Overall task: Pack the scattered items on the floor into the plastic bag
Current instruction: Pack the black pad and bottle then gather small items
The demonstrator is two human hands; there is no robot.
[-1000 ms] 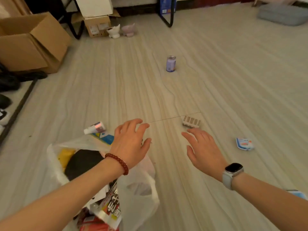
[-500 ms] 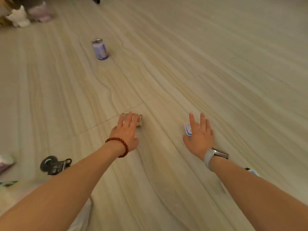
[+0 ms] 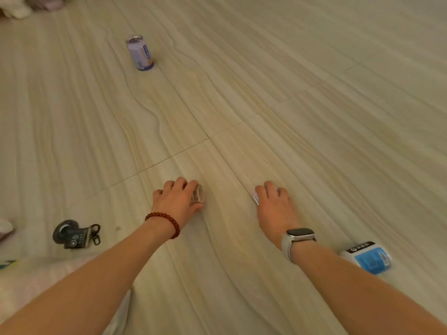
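Observation:
My left hand, with a red bead bracelet on the wrist, is curled over a small beige slatted piece on the floor and grips it. My right hand, with a watch on the wrist, lies with bent fingers on a small white and blue packet, most of which is hidden under the palm. The white plastic bag shows only as a pale edge at the lower left, partly behind my left forearm.
A purple drinks can stands upright on the far floor. A black caster wheel with a clip lies at the left. A white and blue pack lies by my right forearm. Pale soft items sit in the top left corner.
Both hands have reached forward from above the bag to the floor. The left hand has closed on the beige slatted piece, the right on the white and blue packet. The view swung right.

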